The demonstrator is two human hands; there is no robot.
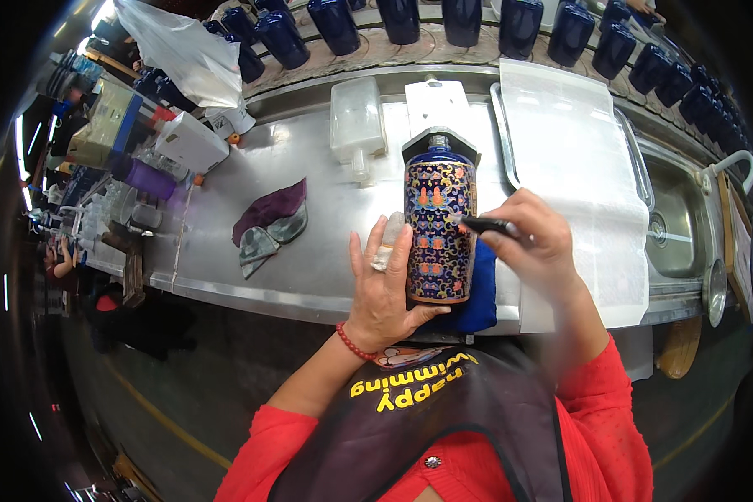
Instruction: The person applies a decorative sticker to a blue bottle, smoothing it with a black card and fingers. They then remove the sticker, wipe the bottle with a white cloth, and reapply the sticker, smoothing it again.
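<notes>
A dark blue bottle [439, 230] with a colourful floral pattern lies in front of me, its neck pointing away. My left hand [382, 280] is spread along the bottle's left side, thumb across its base. Pale wrapping covers one or more of its fingertips. In my right hand [535, 230] is a black pen-like tool [487, 226], pinched between thumb and fingers. Its tip reaches the bottle's right side; whether it touches cannot be made out. Under the bottle's lower right shows blue cloth [484, 293]. A dark angular block [464, 147] stands around the neck.
Purple and grey cloths [272, 219] lie to the left on the metal table [201, 243]. Beyond are a clear bottle [356, 117] and a white card [437, 102]. White paper [590, 167] covers a rack on the right, beside a sink [678, 222]. Blue bottles [463, 21] line the conveyor behind.
</notes>
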